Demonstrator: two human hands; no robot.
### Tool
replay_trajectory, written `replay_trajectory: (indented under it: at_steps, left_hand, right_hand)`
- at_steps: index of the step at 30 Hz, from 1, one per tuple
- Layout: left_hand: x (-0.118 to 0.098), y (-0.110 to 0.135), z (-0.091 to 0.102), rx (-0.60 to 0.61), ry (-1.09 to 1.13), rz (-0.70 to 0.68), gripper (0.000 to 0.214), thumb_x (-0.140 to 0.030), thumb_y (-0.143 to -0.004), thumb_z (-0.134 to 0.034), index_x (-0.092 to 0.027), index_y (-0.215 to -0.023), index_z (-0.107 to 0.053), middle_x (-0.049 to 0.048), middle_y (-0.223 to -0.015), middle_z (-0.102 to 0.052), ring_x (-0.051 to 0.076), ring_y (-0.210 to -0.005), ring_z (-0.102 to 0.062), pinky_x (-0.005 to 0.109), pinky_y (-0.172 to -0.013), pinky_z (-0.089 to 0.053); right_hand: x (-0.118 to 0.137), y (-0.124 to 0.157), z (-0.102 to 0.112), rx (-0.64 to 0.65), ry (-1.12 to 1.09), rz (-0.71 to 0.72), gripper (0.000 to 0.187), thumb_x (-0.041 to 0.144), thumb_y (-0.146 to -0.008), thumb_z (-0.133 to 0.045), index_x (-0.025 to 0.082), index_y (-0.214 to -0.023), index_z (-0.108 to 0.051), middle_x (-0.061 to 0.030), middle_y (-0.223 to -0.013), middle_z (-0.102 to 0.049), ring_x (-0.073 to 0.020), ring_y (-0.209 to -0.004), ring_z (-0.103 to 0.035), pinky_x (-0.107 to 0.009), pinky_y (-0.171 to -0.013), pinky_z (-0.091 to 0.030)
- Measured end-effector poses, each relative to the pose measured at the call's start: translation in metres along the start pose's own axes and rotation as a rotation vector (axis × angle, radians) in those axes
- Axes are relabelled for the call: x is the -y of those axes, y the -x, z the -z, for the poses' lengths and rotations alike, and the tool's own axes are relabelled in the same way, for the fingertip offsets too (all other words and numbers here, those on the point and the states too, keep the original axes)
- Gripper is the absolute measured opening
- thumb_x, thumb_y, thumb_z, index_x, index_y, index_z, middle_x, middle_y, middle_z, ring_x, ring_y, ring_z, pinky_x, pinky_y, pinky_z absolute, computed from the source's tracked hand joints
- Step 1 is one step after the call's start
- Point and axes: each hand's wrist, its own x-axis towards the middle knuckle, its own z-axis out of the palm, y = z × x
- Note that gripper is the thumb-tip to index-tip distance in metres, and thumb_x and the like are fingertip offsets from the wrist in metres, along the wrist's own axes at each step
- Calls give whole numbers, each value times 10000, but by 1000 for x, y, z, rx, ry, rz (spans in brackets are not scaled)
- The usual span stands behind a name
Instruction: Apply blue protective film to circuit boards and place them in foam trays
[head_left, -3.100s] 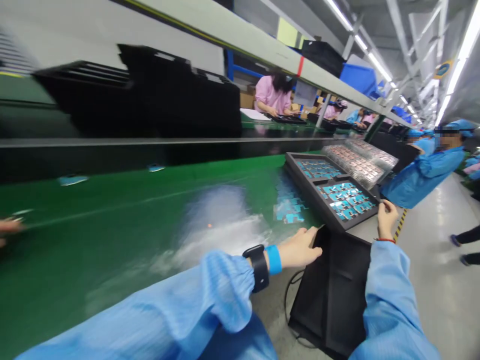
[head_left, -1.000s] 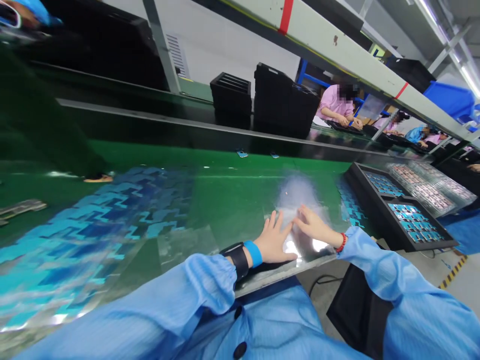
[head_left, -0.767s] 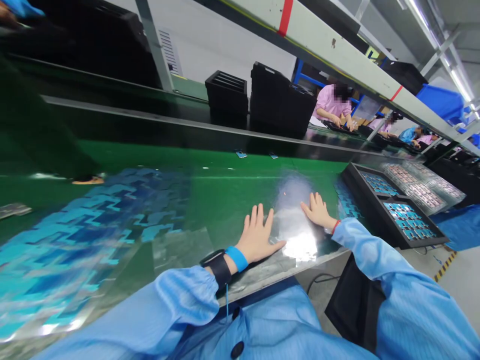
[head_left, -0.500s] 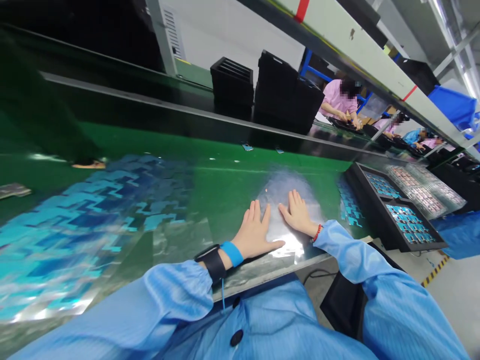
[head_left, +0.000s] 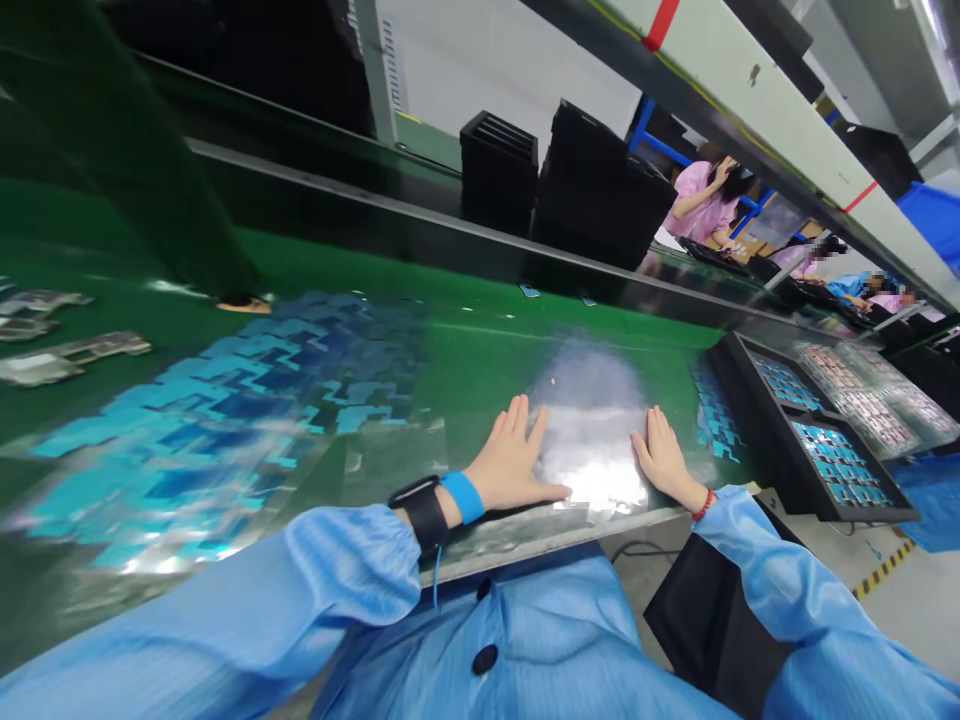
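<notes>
A clear plastic sheet (head_left: 589,425) lies on the green tabletop in front of me and reflects bright light near the table's front edge. My left hand (head_left: 510,465) rests flat at the sheet's left side, thumb stretched out and fingers extended. On its wrist are a black band and a blue strap. At the sheet's right side, my right hand (head_left: 666,462) lies flat with its fingers stretched forward and close together. Neither hand grips anything. To the left spreads a wide layer of blue, notched flat pieces (head_left: 217,410) under a shiny film.
Black trays (head_left: 840,465) with blue pieces stand at the right, beside clear packs (head_left: 859,395) of small parts. Black bins (head_left: 592,185) stand behind the rail. Grey metallic parts (head_left: 71,355) lie far left. A dark green post (head_left: 150,150) rises there. People work in the background.
My right hand has slid to the right, away from my left hand, which stays almost in place. The view has shifted slightly left.
</notes>
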Motion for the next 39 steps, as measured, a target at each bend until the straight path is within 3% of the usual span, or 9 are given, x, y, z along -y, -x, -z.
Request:
replay_trajectory:
  at_steps: [6, 13, 18, 22, 25, 28, 31, 34, 39]
  left_hand:
    - [-22, 15, -9, 67, -23, -75, 1324, -789, -578, -642, 17, -1498, -135, 367, -1531, 58, 472, -1413, 108, 602, -1142, -123]
    - [-44, 32, -15, 93, -103, -75, 1285, -657, -535, -781, -48, -1506, -200, 360, -1545, -7, 544, -1382, 110, 683, -1105, -109]
    - [-51, 54, -17, 63, -215, -63, 951, -513, -757, -697, -129, -1507, -258, 354, -1544, -115, 578, -1383, -26, 705, -1072, -196]
    - [-51, 75, -15, 33, -326, -89, 739, -200, -808, -647, -176, -1483, -348, 327, -1517, -265, 567, -1372, -206, 679, -1036, -313]
    - [-51, 80, -9, 32, -394, -173, 589, -31, -825, -505, -113, -1407, -469, 287, -1441, -435, 454, -1325, -416, 529, -1036, -424]
    - [-58, 82, -8, 28, -455, -271, 505, 39, -848, -369, -34, -1316, -544, 273, -1325, -565, 350, -1187, -591, 406, -963, -515]
    - [-72, 94, -15, 12, -510, -373, 475, 37, -861, -340, -1, -1285, -551, 296, -1226, -623, 349, -1062, -667, 410, -845, -579]
    - [-88, 114, -28, -8, -544, -494, 455, 30, -847, -366, 14, -1256, -564, 317, -1170, -643, 392, -1029, -674, 448, -768, -604]
    - [-101, 136, -43, -69, -529, -683, 414, 7, -858, -399, 20, -1233, -573, 340, -1154, -638, 442, -959, -685, 530, -667, -610]
  right_hand:
    - [46, 15, -21, -3, -48, 42, 749, 498, -963, -262, -43, -1481, -251, -265, -1564, -196, -330, -1480, -162, -536, -1172, -208]
    - [78, 35, -22, 57, -114, 47, 719, 482, -985, -228, -22, -1498, -229, -233, -1580, -171, -324, -1489, -123, -547, -1182, -196]
    - [85, 64, -12, 97, -173, 105, 723, 528, -984, -222, 27, -1504, -261, -194, -1589, -179, -286, -1493, -129, -508, -1199, -203]
    - [88, 102, 2, 133, -389, 149, 723, 583, -958, -314, 90, -1487, -325, -165, -1586, -222, -278, -1478, -206, -491, -1202, -222]
    - [83, 128, 10, 51, -668, 10, 609, 578, -939, -392, 157, -1371, -476, -149, -1470, -452, -265, -1384, -408, -465, -1168, -313]
    - [72, 151, 14, -16, -996, -304, 559, 626, -902, -419, 173, -1198, -554, -160, -1243, -622, -279, -1180, -596, -467, -1048, -454]
    - [63, 164, 22, 296, -1360, -572, 742, 735, -889, -196, 143, -1157, -555, -190, -1103, -672, -300, -1032, -673, -502, -920, -520]
    - [64, 162, 32, 574, -1574, -581, 879, 777, -864, -83, 111, -1100, -606, -208, -1052, -689, -324, -1040, -668, -513, -885, -520]
    - [89, 142, 31, 520, -1505, -615, 541, 637, -768, -633, 128, -942, -686, -125, -883, -723, -280, -914, -686, -392, -822, -530]
